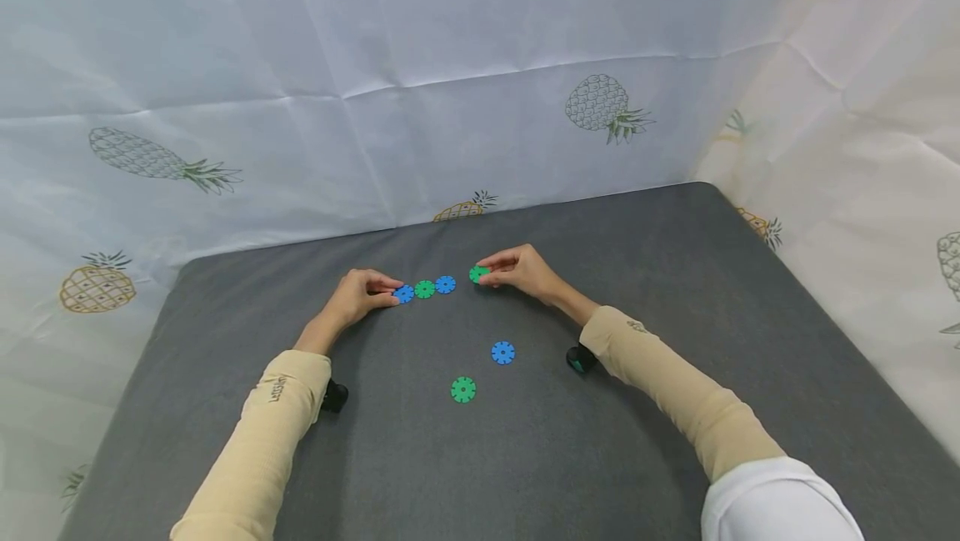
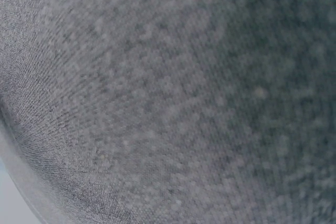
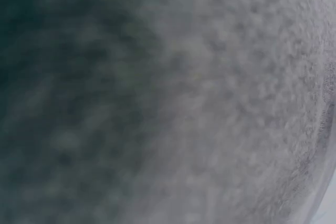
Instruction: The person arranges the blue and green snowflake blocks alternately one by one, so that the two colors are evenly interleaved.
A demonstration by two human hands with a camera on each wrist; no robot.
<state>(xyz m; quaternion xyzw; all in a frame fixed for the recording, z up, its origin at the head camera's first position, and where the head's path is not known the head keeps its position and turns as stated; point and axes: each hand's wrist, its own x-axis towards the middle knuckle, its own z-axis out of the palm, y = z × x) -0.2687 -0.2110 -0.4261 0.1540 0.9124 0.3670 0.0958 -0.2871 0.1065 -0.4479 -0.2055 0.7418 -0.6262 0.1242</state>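
Note:
Three small notched discs form a row near the back of the table: a blue disc [image 1: 403, 294] at the left end, a green disc [image 1: 424, 289] in the middle and another blue disc [image 1: 446, 284] at the right end. Thumb and fingers of my left hand [image 1: 356, 298] pinch the left blue disc by its outer edge. To the right of the row, my right hand [image 1: 523, 271] pinches a second green disc [image 1: 477, 274], held a short gap away from the row. Its right part is hidden by the fingertips.
Nearer to me on the dark grey cloth-covered table [image 1: 405, 458] lie a loose blue disc [image 1: 503, 353] and a loose green disc [image 1: 463, 389]. A white pineapple-print curtain [image 1: 315, 157] hangs behind the table. Both wrist views show only blurred grey cloth [image 2: 131, 103].

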